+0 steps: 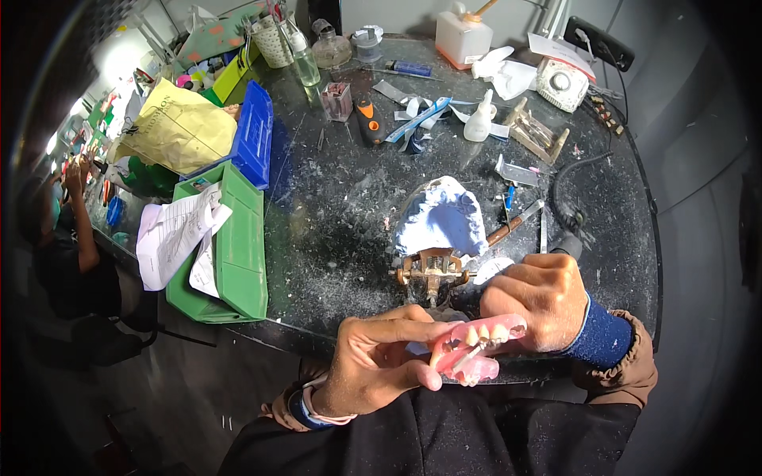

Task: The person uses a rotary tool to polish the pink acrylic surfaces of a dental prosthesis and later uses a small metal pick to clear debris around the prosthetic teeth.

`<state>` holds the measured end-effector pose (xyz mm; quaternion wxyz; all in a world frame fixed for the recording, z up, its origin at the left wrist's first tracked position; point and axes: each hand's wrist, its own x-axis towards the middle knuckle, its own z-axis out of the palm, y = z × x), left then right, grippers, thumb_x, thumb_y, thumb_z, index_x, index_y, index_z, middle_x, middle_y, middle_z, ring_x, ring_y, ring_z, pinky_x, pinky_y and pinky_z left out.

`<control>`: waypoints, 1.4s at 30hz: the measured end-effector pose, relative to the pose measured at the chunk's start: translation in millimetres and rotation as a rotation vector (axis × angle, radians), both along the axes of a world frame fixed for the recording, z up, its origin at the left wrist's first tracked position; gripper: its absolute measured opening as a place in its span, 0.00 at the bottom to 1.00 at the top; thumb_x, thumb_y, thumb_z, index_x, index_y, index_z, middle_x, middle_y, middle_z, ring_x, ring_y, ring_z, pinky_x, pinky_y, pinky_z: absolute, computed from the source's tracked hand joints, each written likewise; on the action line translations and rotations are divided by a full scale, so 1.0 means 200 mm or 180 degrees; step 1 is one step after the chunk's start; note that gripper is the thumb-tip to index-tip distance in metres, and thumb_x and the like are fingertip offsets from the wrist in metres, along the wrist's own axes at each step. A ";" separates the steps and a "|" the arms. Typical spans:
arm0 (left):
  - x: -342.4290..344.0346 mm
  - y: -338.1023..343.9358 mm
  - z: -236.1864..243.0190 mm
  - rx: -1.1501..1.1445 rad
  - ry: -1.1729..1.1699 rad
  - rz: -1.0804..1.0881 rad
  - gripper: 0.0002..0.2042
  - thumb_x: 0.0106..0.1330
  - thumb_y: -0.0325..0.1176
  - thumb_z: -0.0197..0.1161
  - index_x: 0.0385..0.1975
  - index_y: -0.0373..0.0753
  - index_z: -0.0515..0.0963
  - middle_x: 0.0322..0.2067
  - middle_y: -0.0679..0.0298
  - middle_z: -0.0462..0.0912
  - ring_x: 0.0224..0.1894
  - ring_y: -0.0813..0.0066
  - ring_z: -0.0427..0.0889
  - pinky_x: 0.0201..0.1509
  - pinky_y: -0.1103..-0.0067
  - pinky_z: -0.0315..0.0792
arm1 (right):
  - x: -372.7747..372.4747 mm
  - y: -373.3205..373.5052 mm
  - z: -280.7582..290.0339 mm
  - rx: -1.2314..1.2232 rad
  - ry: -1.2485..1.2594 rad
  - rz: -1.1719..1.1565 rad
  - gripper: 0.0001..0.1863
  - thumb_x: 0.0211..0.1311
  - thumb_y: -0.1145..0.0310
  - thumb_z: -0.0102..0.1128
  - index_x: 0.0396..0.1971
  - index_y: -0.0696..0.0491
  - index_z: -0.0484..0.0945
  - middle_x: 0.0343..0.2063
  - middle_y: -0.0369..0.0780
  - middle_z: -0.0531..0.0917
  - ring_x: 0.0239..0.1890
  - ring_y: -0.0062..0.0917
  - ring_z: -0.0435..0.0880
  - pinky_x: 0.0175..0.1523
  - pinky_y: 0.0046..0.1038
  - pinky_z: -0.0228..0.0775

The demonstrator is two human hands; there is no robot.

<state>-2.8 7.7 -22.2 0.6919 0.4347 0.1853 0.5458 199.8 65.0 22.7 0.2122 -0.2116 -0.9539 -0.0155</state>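
My left hand (373,365) pinches a pink denture piece with cream teeth (484,333) between thumb and fingers, low at the centre. My right hand (540,305) is closed on a dark rotary handpiece (567,244), mostly hidden by the fingers, with its cord running up the bench; a pale, thin bur lies against the inside of the denture. Just beyond my hands stands a pale blue-white dental cast (440,214) on a brass-coloured articulator (432,270). A wood-handled knife (504,230) lies to the cast's right.
Green (250,270) and blue (255,135) bins with papers fill the bench's left. Bottles (479,117), strips, an orange-black tool (370,120) and a control box (562,83) lie at the back. A co-worker (71,262) sits at far left. The bench edge (656,238) curves at right.
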 end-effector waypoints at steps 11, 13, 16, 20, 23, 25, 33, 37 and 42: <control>0.00 0.01 0.00 0.0065 0.0043 -0.0072 0.20 0.49 0.27 0.69 0.44 0.31 0.76 0.33 0.60 0.77 0.35 0.80 0.75 0.41 0.83 0.70 | 0.00 0.01 0.01 0.0046 -0.0014 -0.0007 0.12 0.29 0.62 0.57 0.15 0.49 0.66 0.12 0.30 0.66 0.14 0.17 0.71 0.18 0.21 0.61; 0.00 0.01 0.01 0.0097 0.0016 -0.0073 0.20 0.49 0.27 0.69 0.43 0.31 0.76 0.33 0.60 0.77 0.35 0.80 0.74 0.41 0.83 0.69 | -0.01 0.01 0.01 0.0010 -0.0004 -0.0164 0.11 0.29 0.62 0.56 0.14 0.50 0.66 0.12 0.30 0.66 0.14 0.17 0.70 0.17 0.21 0.60; -0.01 0.01 0.02 0.0027 0.0082 -0.0086 0.20 0.49 0.27 0.69 0.43 0.31 0.76 0.33 0.59 0.77 0.35 0.80 0.74 0.41 0.82 0.69 | 0.00 0.01 -0.04 0.0193 0.0084 0.0027 0.11 0.29 0.63 0.56 0.14 0.50 0.66 0.11 0.30 0.66 0.13 0.18 0.69 0.16 0.20 0.59; 0.00 0.01 0.00 0.0136 0.0082 -0.0111 0.19 0.50 0.28 0.68 0.43 0.31 0.76 0.33 0.59 0.76 0.35 0.79 0.74 0.41 0.82 0.69 | 0.02 0.02 -0.02 0.0171 0.0054 0.0221 0.10 0.28 0.64 0.55 0.13 0.50 0.65 0.11 0.30 0.65 0.12 0.18 0.68 0.16 0.21 0.58; 0.00 0.01 0.00 0.0120 0.0067 -0.0153 0.19 0.51 0.28 0.68 0.44 0.31 0.76 0.32 0.60 0.76 0.35 0.79 0.74 0.41 0.82 0.69 | 0.01 0.02 -0.02 0.0217 0.0211 0.0117 0.10 0.27 0.66 0.55 0.12 0.50 0.64 0.10 0.30 0.64 0.12 0.18 0.67 0.16 0.21 0.58; 0.00 0.01 0.01 0.0112 0.0054 -0.0178 0.19 0.51 0.28 0.68 0.44 0.31 0.76 0.32 0.60 0.75 0.35 0.79 0.74 0.41 0.82 0.69 | -0.01 0.02 -0.03 0.0232 0.0209 0.0028 0.10 0.27 0.66 0.55 0.12 0.49 0.64 0.10 0.30 0.64 0.12 0.18 0.67 0.16 0.21 0.58; -0.01 0.00 -0.01 0.0056 -0.0028 -0.0249 0.19 0.51 0.29 0.68 0.44 0.32 0.76 0.33 0.61 0.75 0.35 0.80 0.73 0.40 0.83 0.68 | 0.02 0.03 -0.03 0.0264 0.0157 0.0298 0.11 0.27 0.65 0.56 0.12 0.49 0.63 0.10 0.30 0.63 0.12 0.18 0.67 0.16 0.21 0.57; 0.01 0.00 0.00 -0.0078 -0.0140 -0.0269 0.20 0.51 0.31 0.69 0.44 0.31 0.75 0.32 0.61 0.75 0.34 0.80 0.72 0.39 0.83 0.67 | 0.00 0.04 -0.05 0.0335 0.0304 0.0105 0.11 0.27 0.65 0.56 0.12 0.49 0.62 0.10 0.30 0.62 0.12 0.18 0.67 0.16 0.21 0.56; 0.00 0.00 -0.01 -0.0101 0.0001 -0.0220 0.22 0.51 0.33 0.69 0.45 0.30 0.75 0.32 0.61 0.75 0.34 0.81 0.72 0.39 0.84 0.67 | 0.02 0.03 -0.05 0.0332 0.0236 0.0344 0.11 0.25 0.64 0.53 0.11 0.49 0.62 0.10 0.30 0.61 0.12 0.18 0.65 0.15 0.21 0.54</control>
